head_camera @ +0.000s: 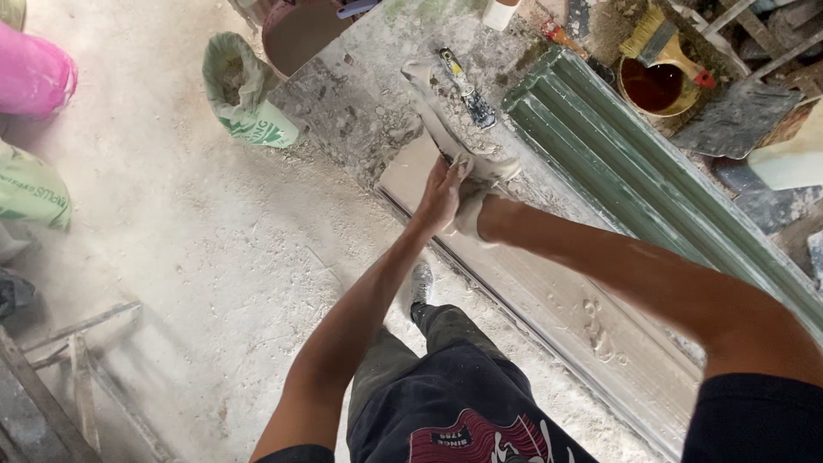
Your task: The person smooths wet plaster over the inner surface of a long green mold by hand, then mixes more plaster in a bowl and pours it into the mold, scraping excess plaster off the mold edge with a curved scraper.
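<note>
Both my hands meet at the near end of a long plaster-caked tool (437, 116) that lies slanted across the dusty bench top (360, 94). My left hand (441, 193) grips the tool's end from above. Smeared with white plaster, my right hand (470, 216) is tucked just under and beside the left, closed on the same end. Below the hands a long strip of wet grey plaster (557, 300) runs along the bench towards the lower right, with finger dents in it.
A long green ribbed mould (617, 163) lies beside the strip. A scraper with a yellow-black handle (467, 86), a bucket of brown liquid (656, 86) with a brush, and a white cup (499, 13) are on the bench. An open sack (244, 94), a pink bag (30, 73) and a wooden frame (77, 360) are on the floor.
</note>
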